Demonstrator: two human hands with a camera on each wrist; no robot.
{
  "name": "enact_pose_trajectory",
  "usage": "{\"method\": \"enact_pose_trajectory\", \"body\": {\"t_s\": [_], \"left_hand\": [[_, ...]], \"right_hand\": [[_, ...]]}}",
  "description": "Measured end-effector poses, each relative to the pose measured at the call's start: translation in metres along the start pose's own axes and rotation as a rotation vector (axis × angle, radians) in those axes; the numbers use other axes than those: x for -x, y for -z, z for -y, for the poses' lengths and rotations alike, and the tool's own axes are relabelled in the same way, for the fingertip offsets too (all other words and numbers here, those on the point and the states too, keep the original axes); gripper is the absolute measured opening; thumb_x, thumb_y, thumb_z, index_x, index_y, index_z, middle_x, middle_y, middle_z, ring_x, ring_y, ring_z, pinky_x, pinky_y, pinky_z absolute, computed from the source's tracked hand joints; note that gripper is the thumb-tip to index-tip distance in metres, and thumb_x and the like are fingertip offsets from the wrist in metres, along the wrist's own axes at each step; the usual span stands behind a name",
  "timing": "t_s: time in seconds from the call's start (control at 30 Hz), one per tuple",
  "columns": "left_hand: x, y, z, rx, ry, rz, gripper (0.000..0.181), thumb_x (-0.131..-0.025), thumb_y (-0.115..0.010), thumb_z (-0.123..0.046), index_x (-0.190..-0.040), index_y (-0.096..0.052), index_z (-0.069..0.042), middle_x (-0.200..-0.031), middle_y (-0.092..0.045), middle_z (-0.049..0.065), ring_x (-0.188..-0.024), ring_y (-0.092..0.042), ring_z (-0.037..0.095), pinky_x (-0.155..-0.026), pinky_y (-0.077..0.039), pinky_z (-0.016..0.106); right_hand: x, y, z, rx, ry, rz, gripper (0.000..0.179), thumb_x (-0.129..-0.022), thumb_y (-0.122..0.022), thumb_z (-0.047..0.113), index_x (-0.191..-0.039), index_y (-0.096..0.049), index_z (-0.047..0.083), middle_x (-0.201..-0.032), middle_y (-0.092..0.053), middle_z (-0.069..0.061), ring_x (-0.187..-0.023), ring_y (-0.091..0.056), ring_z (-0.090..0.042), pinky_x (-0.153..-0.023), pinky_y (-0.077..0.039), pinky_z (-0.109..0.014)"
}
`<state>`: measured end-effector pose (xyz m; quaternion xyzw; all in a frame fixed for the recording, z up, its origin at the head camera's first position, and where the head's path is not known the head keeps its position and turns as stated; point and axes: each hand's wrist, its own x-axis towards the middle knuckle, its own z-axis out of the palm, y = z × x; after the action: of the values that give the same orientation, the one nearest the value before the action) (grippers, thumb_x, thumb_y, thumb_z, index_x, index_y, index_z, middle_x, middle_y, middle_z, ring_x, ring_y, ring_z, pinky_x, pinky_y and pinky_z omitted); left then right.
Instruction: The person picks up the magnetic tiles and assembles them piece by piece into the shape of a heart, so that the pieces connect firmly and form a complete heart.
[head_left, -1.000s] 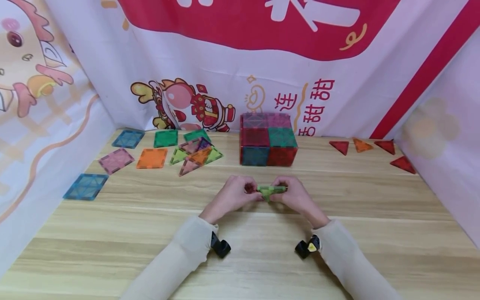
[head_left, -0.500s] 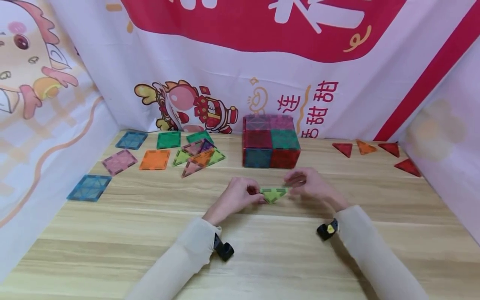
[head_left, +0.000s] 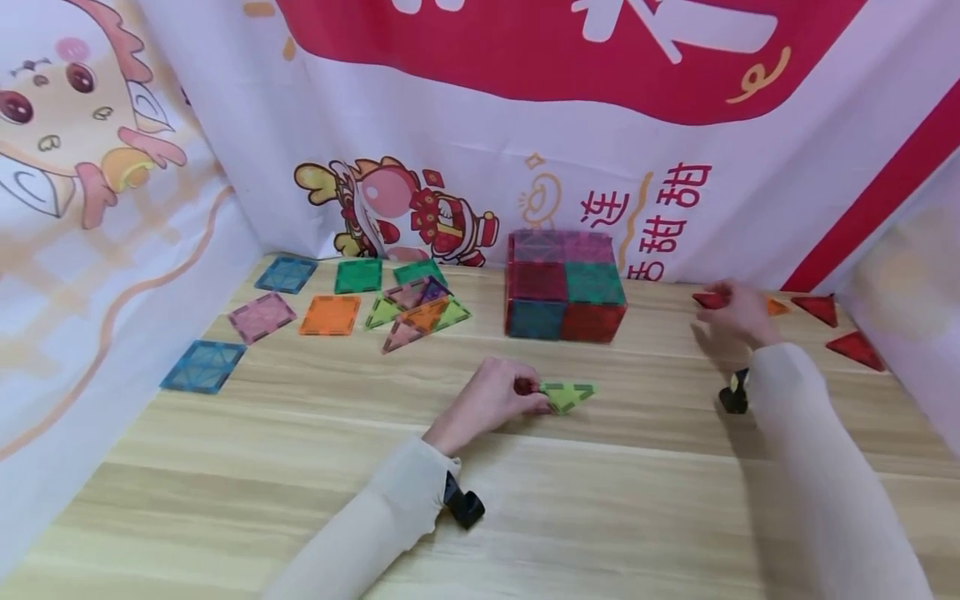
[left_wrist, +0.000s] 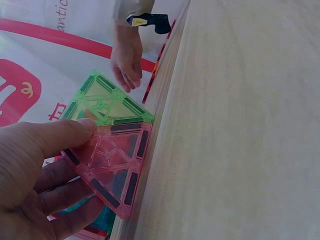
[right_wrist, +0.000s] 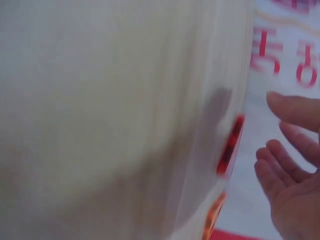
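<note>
In the left wrist view, my left hand (left_wrist: pixel 35 165) pinches a pink triangular magnetic tile (left_wrist: pixel 115 165), with the thumb on its face and fingers behind. A green triangular magnetic tile (left_wrist: pixel 102 100) joins it along one edge, tilted against it in the head view. My right hand (head_left: pixel 738 317) hovers over a red triangular tile (head_left: pixel 708 302) at the back right. In the right wrist view its fingers are spread and loosely bent, apart from that tile, with nothing between them.
A box of coloured square tiles (head_left: pixel 566 287) stands at the back middle. Several square tiles (head_left: pixel 328 316) and overlapping triangles (head_left: pixel 423 315) lie at back left. Beside the right hand are an orange triangle (head_left: pixel 777 307) and red triangles (head_left: pixel 856 350). Cloth walls (head_left: pixel 450 125) border the table.
My right hand has let go of the green tile and moved right and back to the red triangle. The left hand keeps holding the joined tiles in front of the box.
</note>
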<state>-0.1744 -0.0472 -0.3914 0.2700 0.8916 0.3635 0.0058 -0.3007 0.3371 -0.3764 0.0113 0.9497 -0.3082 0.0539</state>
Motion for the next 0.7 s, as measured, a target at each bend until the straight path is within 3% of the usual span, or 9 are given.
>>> {"method": "enact_pose_trajectory", "body": {"t_s": [0.17, 0.33, 0.47, 0.57, 0.7], "left_hand": [[-0.001, 0.001, -0.002, -0.025, -0.021, -0.012, 0.014, -0.082, -0.074, -0.021, -0.074, -0.068, -0.011, -0.068, -0.065, -0.003, -0.060, -0.048, 0.002, -0.057, -0.039, 0.016], [-0.001, 0.002, -0.002, -0.033, -0.009, 0.003, 0.015, -0.083, -0.074, -0.022, -0.074, -0.068, -0.012, -0.068, -0.064, -0.004, -0.060, -0.046, 0.003, -0.057, -0.037, 0.017], [-0.001, 0.002, -0.003, -0.016, 0.015, 0.015, 0.015, -0.084, -0.073, -0.023, -0.074, -0.068, -0.013, -0.067, -0.062, -0.005, -0.061, -0.046, 0.004, -0.057, -0.036, 0.017], [-0.001, 0.002, -0.003, -0.010, 0.013, 0.017, 0.016, -0.084, -0.073, -0.023, -0.073, -0.067, -0.014, -0.065, -0.061, -0.006, -0.060, -0.046, 0.004, -0.057, -0.036, 0.017], [-0.002, 0.003, -0.002, -0.015, 0.014, 0.023, 0.017, -0.083, -0.074, -0.024, -0.071, -0.066, -0.015, -0.063, -0.058, -0.008, -0.060, -0.045, 0.004, -0.057, -0.036, 0.017]], "right_hand": [[-0.015, 0.016, -0.015, -0.001, -0.008, 0.035, 0.068, -0.091, -0.063, 0.023, -0.142, -0.029, -0.007, -0.142, -0.027, -0.036, -0.124, -0.029, -0.052, -0.102, -0.031, -0.066], [-0.023, 0.024, -0.027, 0.086, -0.051, 0.184, 0.082, -0.089, -0.066, 0.030, -0.145, -0.020, -0.007, -0.140, -0.022, -0.038, -0.122, -0.022, -0.054, -0.101, -0.026, -0.069], [-0.022, 0.029, -0.031, 0.213, 0.001, 0.278, 0.078, -0.088, -0.066, 0.028, -0.143, -0.024, -0.009, -0.129, -0.030, -0.038, -0.112, -0.029, -0.051, -0.097, -0.030, -0.068], [-0.018, 0.030, -0.031, 0.269, 0.080, 0.270, 0.072, -0.087, -0.068, 0.027, -0.137, -0.034, -0.013, -0.121, -0.039, -0.036, -0.106, -0.035, -0.047, -0.091, -0.037, -0.063], [-0.012, 0.026, -0.032, 0.254, 0.066, 0.272, 0.076, -0.080, -0.074, 0.038, -0.129, -0.043, -0.012, -0.117, -0.046, -0.032, -0.104, -0.039, -0.042, -0.087, -0.041, -0.056]]}}
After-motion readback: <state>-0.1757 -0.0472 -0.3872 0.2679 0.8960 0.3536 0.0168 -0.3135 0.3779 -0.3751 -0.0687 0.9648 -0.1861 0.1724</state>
